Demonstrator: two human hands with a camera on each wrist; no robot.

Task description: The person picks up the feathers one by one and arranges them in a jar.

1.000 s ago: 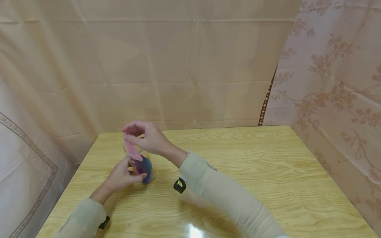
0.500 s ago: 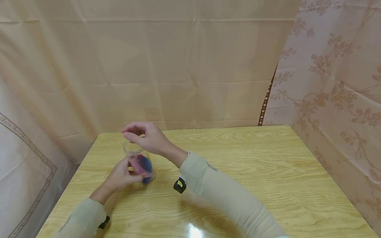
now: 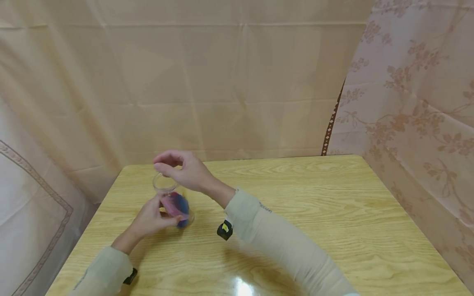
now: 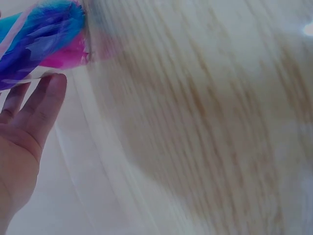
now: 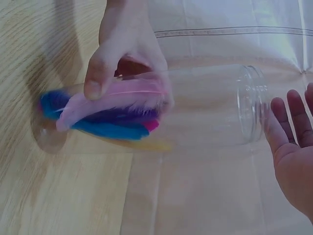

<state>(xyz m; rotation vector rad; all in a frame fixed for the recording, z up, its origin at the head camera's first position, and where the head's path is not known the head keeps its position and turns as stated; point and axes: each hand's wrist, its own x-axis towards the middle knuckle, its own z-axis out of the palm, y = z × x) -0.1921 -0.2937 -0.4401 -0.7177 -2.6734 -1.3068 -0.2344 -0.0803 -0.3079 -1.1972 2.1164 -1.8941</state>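
Note:
A tall clear jar (image 5: 205, 110) stands on the wooden table with its mouth uncovered; its round rim (image 3: 165, 190) shows in the head view. Inside, at the bottom, lie a pink feather (image 5: 115, 93), a purple feather (image 5: 120, 115), a blue feather (image 5: 110, 129) and a yellowish one (image 5: 146, 145), with some magenta among them. My left hand (image 3: 151, 218) grips the jar's lower body, thumb on the near side, fingers behind. Just above the rim hovers my right hand (image 3: 189, 171), loosely bent, nothing between thumb and fingers.
The wood-grain table (image 3: 296, 213) reaches far to the right of the jar. A beige curtain (image 3: 222, 82) hangs behind it, and floral cloth (image 3: 418, 102) hangs at the right. Small black devices (image 3: 225, 230) sit at both wrists.
A second ago my right hand held the pink feather at the jar's mouth. It let go, and the feather dropped down among the others. Both hands have stayed nearly in place.

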